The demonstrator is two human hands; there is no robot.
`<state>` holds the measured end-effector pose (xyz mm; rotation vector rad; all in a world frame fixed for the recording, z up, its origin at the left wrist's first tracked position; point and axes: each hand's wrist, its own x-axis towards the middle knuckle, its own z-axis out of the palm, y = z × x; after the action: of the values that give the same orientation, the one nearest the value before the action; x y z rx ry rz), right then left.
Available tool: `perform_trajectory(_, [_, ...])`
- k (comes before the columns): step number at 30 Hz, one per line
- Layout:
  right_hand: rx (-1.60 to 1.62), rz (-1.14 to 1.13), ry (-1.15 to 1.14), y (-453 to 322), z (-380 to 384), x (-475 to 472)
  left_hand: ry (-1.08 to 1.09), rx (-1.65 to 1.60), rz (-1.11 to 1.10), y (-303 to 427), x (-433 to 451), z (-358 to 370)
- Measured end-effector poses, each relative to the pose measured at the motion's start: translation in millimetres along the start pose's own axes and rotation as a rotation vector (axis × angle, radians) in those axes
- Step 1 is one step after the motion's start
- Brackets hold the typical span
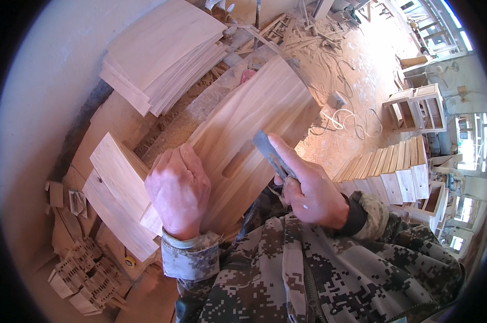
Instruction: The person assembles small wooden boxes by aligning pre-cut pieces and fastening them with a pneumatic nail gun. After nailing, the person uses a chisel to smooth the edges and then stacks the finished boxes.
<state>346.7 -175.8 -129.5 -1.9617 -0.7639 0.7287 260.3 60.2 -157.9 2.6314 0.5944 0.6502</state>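
Note:
A wooden panel (pixel 263 101), perhaps a drawer front, lies slanted before me, with an elongated recess (pixel 238 161) cut in its face. My left hand (pixel 178 189) is curled over the panel's left edge, fingers bent down on it. In my right hand (pixel 308 185) is a flat, dark strip-like tool (pixel 272 155) with a slot in it; the thumb lies along its upper face. The tool's far end is over the panel, right of the recess. Whether it touches the wood I cannot tell. The underside of the panel is hidden.
Stacked thin boards (pixel 166 48) lie at the upper left. More boards (pixel 120 181) lean left of my left hand. Slotted wooden pieces (pixel 88 270) and a yellow tape measure (pixel 130 261) sit lower left. Drawers (pixel 388 173) stand in a row at right; cables (pixel 348 117) lie on the dusty floor.

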Motion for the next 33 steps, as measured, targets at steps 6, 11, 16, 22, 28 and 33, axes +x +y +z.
perform_trajectory(6, [-0.094,-0.114,-0.016,-0.8,-7.5,10.7,-0.044,0.001,-0.006,-0.6,0.3,-2.2])
perform_trajectory(11, [-0.2,-0.205,-0.052,2.0,-14.1,16.3,-0.056,-0.003,-0.01,-3.0,0.4,-1.6])
perform_trajectory(16, [-0.263,-0.169,-0.121,1.5,-23.0,17.8,-0.056,0.028,0.003,-2.9,-0.3,-1.5])
perform_trajectory(22, [-0.585,-0.283,-0.215,-0.3,-29.7,22.0,-0.066,0.017,-0.032,-5.9,1.1,-2.0])
perform_trajectory(28, [-0.389,-0.53,-0.533,2.1,-17.0,-0.6,-0.029,0.021,-0.048,-10.5,1.0,1.3])
perform_trajectory(33, [-0.346,-0.492,-0.3,44.6,-41.3,-2.7,-0.117,0.179,-0.221,-26.9,-25.0,-29.4])
